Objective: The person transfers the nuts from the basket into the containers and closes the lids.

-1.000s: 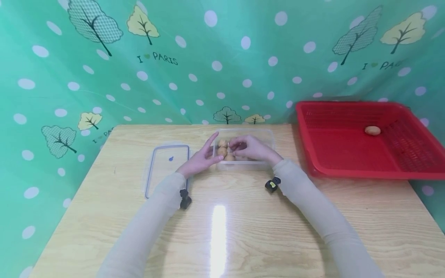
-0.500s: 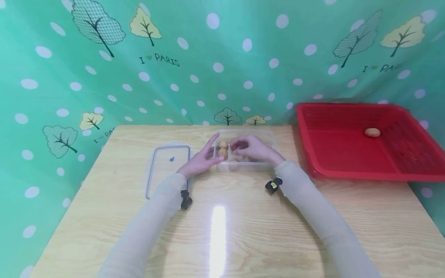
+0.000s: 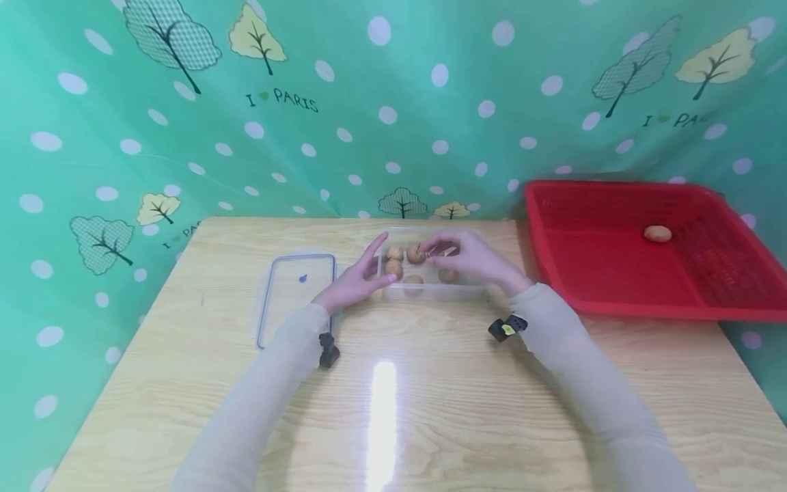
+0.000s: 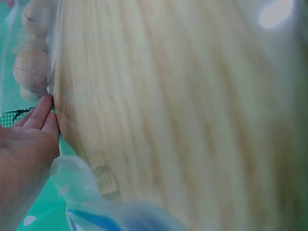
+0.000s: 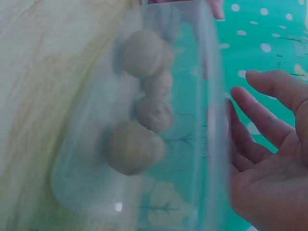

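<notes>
In the head view a clear plastic box [image 3: 433,292] stands near the table's back edge with several walnuts [image 3: 394,269] on its bottom. My left hand [image 3: 353,285] spans the box's left end, thumb at the front corner and index finger toward the back. Its fingertips touch the end wall in the left wrist view. My right hand [image 3: 470,260] hovers over the box. In the right wrist view its fingers are loosely bent and hold nothing. A walnut [image 5: 132,148] shows through the wall there, with others lined up behind it.
A clear lid [image 3: 298,301] with a blue seal lies left of the box, beside my left forearm. To the right, a large red plastic basket [image 3: 621,307] holds one walnut [image 3: 658,234]. A green patterned curtain [image 3: 344,102] hangs behind the wooden table [image 3: 455,410].
My right hand has drawn back to the right, uncovering walnuts that it hid before. A front walnut lies farther right than a second ago. My left hand keeps its place.
</notes>
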The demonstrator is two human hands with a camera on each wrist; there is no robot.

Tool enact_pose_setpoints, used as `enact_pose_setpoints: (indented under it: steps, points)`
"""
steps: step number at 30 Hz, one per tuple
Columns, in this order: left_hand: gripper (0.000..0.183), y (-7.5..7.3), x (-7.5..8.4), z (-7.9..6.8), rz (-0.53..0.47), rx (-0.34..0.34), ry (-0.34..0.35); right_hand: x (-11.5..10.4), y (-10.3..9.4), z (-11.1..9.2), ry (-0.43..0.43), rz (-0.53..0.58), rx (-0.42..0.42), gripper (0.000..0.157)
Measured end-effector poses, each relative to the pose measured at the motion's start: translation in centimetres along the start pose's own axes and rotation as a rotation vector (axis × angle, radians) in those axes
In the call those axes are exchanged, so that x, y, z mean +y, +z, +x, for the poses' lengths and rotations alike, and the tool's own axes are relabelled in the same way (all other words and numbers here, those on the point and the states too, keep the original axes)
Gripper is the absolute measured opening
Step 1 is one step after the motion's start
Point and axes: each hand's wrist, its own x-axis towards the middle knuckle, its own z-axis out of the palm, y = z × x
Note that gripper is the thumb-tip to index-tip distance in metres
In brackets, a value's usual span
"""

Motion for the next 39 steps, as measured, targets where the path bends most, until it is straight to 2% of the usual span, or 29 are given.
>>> enact_pose_setpoints:
  steps: [8, 14, 22, 29, 39]
  points:
    - [0.086, -0.2, 0.1, -0.2, 0.000, -0.007, -0.019, -1.3, -1.7, -1.2, -0.011, 0.033, -0.017, 0.030]
    - [0.086, -0.6, 1.9, -1.7, -0.019, -0.018, -0.039, -2.6, -3.9, -2.0, -0.004, -0.024, 0.018, 0.030]
    - [0.087, -0.3, -0.6, -0.5, -0.024, -0.003, -0.022, -3.4, -7.7, -4.1, 0.070, -0.104, 0.131, 0.030]
    - [0.088, -0.3, -0.7, 0.0, -0.043, -0.025, 0.005, -3.7, -10.7, -6.2, 0.172, -0.173, 0.198, 0.037]
    - [0.086, -0.1, -0.3, 0.0, -0.018, -0.018, 0.020, -3.2, -13.5, -7.6, 0.225, -0.231, 0.217, 0.042]
